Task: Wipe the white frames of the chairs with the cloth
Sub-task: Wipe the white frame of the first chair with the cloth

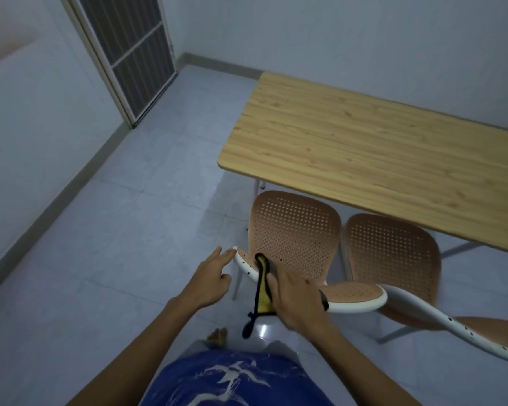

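Two chairs with perforated tan seats stand pushed under a wooden table. The nearer, left chair (295, 232) has a curved white backrest frame (361, 304) running across the lower middle. My right hand (296, 297) presses a yellow cloth with black trim (261, 291) onto that frame near its left end; the cloth drapes over the rail and hangs down. My left hand (210, 278) is open, its fingertips touching the frame's left tip. The second chair (393, 253) stands to the right, its white frame (464, 332) reaching toward the lower right corner.
The wooden table (379, 148) fills the upper right, with white legs below. A louvred door (129, 54) is at the back left. Pale tiled floor (129, 215) spreads to the left. My blue shirt and a bare foot show at the bottom.
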Action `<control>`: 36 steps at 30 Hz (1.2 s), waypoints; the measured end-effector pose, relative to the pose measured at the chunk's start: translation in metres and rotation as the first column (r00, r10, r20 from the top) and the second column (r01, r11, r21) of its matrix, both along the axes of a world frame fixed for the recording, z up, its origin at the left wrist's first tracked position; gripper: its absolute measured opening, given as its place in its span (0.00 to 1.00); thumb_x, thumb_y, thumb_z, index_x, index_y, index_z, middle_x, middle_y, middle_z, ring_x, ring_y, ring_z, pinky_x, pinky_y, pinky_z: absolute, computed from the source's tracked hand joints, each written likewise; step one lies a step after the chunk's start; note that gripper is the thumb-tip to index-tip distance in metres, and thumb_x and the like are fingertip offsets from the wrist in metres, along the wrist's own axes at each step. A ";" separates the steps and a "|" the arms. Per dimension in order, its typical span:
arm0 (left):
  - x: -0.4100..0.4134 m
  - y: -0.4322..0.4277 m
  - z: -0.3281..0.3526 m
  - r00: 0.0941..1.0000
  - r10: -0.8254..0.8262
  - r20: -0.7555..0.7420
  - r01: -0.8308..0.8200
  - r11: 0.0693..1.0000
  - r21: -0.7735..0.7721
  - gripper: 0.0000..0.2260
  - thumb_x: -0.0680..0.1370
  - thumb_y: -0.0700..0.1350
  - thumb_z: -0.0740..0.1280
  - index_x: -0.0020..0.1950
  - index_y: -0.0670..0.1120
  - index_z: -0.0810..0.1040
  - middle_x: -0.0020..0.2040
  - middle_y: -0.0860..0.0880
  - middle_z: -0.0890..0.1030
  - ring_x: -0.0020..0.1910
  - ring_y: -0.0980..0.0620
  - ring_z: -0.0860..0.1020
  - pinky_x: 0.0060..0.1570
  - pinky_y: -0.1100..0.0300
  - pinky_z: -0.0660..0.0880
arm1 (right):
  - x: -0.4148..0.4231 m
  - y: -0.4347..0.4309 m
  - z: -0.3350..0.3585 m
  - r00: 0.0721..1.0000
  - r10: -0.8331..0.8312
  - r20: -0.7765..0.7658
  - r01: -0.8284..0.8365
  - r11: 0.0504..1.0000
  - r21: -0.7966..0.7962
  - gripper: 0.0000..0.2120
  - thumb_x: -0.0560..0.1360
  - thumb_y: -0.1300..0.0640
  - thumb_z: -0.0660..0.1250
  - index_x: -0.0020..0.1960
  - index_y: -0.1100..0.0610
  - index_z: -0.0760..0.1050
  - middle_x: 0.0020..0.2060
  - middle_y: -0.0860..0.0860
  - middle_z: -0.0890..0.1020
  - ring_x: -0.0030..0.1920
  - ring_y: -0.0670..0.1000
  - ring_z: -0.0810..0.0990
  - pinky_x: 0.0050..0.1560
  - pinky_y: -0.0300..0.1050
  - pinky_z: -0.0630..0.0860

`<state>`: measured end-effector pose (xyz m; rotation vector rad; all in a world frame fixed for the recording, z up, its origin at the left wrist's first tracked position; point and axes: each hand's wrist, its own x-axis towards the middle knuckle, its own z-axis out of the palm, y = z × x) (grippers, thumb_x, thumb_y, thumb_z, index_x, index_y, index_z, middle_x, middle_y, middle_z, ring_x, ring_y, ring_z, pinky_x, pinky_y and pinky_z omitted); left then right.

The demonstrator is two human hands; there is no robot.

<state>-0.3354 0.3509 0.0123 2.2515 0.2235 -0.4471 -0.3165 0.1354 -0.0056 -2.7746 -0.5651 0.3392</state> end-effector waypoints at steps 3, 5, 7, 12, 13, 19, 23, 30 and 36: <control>0.003 0.009 -0.004 1.000 -0.015 -0.027 0.014 1.000 -0.026 0.31 0.77 0.34 0.60 0.76 0.54 0.59 0.78 0.43 0.56 0.70 0.40 0.69 0.71 0.55 0.63 | -0.028 0.018 -0.011 0.995 -0.013 0.095 0.026 0.990 -0.142 0.27 0.80 0.47 0.52 0.75 0.59 0.69 0.70 0.54 0.76 0.69 0.56 0.75 0.65 0.61 0.74; 0.006 0.015 -0.006 0.998 -0.046 -0.033 0.044 0.998 -0.047 0.31 0.77 0.33 0.59 0.77 0.53 0.59 0.78 0.43 0.57 0.75 0.45 0.62 0.72 0.61 0.58 | -0.027 0.040 -0.013 0.992 -0.022 0.127 0.042 0.988 -0.151 0.29 0.78 0.49 0.58 0.75 0.60 0.67 0.70 0.56 0.75 0.69 0.57 0.75 0.63 0.61 0.75; 0.010 0.020 -0.005 0.996 -0.077 -0.040 0.074 0.994 -0.079 0.31 0.77 0.32 0.58 0.77 0.53 0.58 0.77 0.44 0.57 0.76 0.47 0.60 0.70 0.63 0.57 | -0.011 0.060 -0.011 0.994 0.013 0.104 0.003 0.989 -0.151 0.26 0.80 0.47 0.53 0.74 0.59 0.67 0.66 0.54 0.78 0.63 0.55 0.78 0.60 0.56 0.76; 0.020 0.036 -0.009 0.988 -0.094 -0.122 0.077 0.987 -0.141 0.30 0.76 0.34 0.58 0.76 0.55 0.61 0.77 0.44 0.58 0.75 0.48 0.61 0.68 0.66 0.57 | 0.047 0.082 0.004 0.916 -0.053 -0.396 0.080 0.995 0.052 0.24 0.83 0.39 0.47 0.63 0.55 0.69 0.57 0.56 0.80 0.52 0.58 0.79 0.54 0.55 0.75; 0.022 0.037 -0.008 0.987 -0.088 -0.136 0.064 0.983 -0.171 0.30 0.76 0.34 0.58 0.75 0.55 0.62 0.77 0.45 0.60 0.75 0.50 0.61 0.68 0.66 0.56 | 0.052 0.080 0.008 0.882 -0.069 -0.467 0.115 0.991 0.072 0.24 0.83 0.39 0.45 0.65 0.54 0.69 0.59 0.56 0.80 0.54 0.59 0.79 0.56 0.55 0.74; 0.028 0.045 -0.017 0.975 -0.043 -0.220 -0.031 0.946 -0.322 0.31 0.74 0.33 0.58 0.74 0.55 0.64 0.74 0.53 0.66 0.73 0.54 0.64 0.66 0.63 0.61 | 0.009 0.088 0.001 0.990 0.037 -0.135 -0.055 0.989 -0.134 0.28 0.83 0.48 0.54 0.81 0.50 0.51 0.76 0.52 0.65 0.72 0.57 0.68 0.71 0.59 0.64; 0.033 0.046 -0.017 0.945 0.016 -0.328 -0.161 0.893 -0.420 0.32 0.72 0.29 0.57 0.74 0.50 0.67 0.69 0.55 0.71 0.67 0.58 0.67 0.63 0.61 0.64 | 0.037 0.106 0.000 0.983 0.017 -0.182 -0.046 0.987 -0.153 0.26 0.82 0.48 0.57 0.78 0.52 0.57 0.70 0.57 0.70 0.64 0.61 0.73 0.62 0.58 0.71; 0.034 0.060 -0.021 0.902 0.127 -0.412 -0.309 0.857 -0.412 0.33 0.70 0.27 0.55 0.73 0.48 0.68 0.71 0.52 0.71 0.70 0.55 0.68 0.70 0.58 0.64 | 0.105 0.142 -0.017 0.716 -0.215 -0.664 0.176 0.976 -0.126 0.21 0.74 0.50 0.58 0.60 0.61 0.75 0.55 0.59 0.81 0.51 0.58 0.80 0.48 0.50 0.75; 0.039 0.058 -0.021 0.901 0.181 -0.395 -0.351 0.839 -0.416 0.30 0.73 0.28 0.55 0.73 0.47 0.68 0.70 0.51 0.72 0.67 0.52 0.69 0.64 0.62 0.66 | 0.115 0.126 -0.026 0.563 -0.215 -0.798 0.311 0.950 -0.036 0.15 0.80 0.48 0.53 0.49 0.55 0.74 0.47 0.57 0.77 0.45 0.54 0.74 0.51 0.51 0.74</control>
